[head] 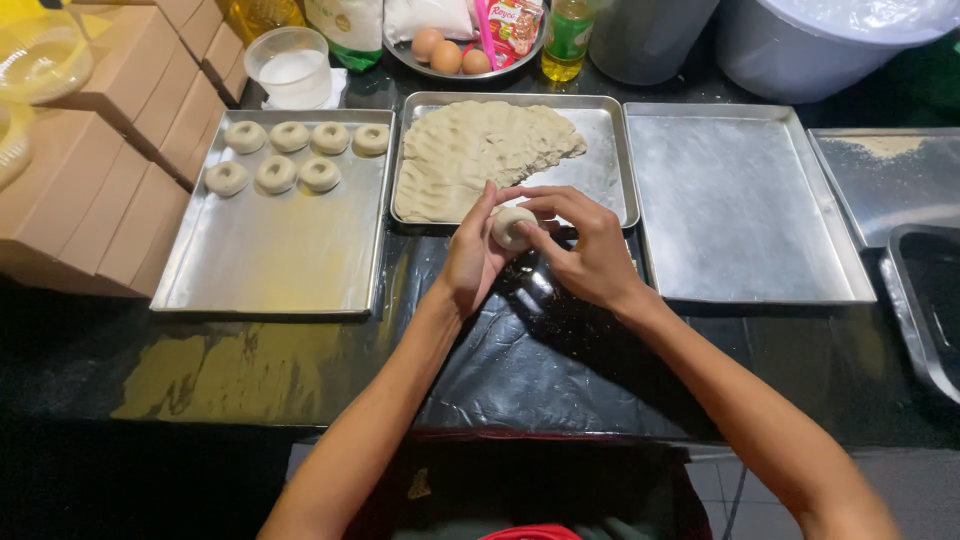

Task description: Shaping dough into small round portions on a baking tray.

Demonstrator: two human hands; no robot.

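Observation:
A small round piece of pale dough (512, 226) sits between both of my hands above the black table. My left hand (468, 258) cups it from the left and below. My right hand (588, 246) pinches it from the right, with thumb and fingers pressing its middle. Just behind my hands lies a metal tray (608, 150) holding a flat slab of the same dough (480, 150) with a torn right edge. On the left, another metal tray (280, 260) carries several ring-shaped dough pieces (290, 152) in two rows.
An empty metal tray (740, 200) lies to the right, with further trays (900, 180) beyond it. Brown cardboard boxes (110, 150) are stacked far left. At the back stand a clear cup (290, 66), a plate with eggs (446, 52), a bottle (566, 38) and a large white tub (830, 40).

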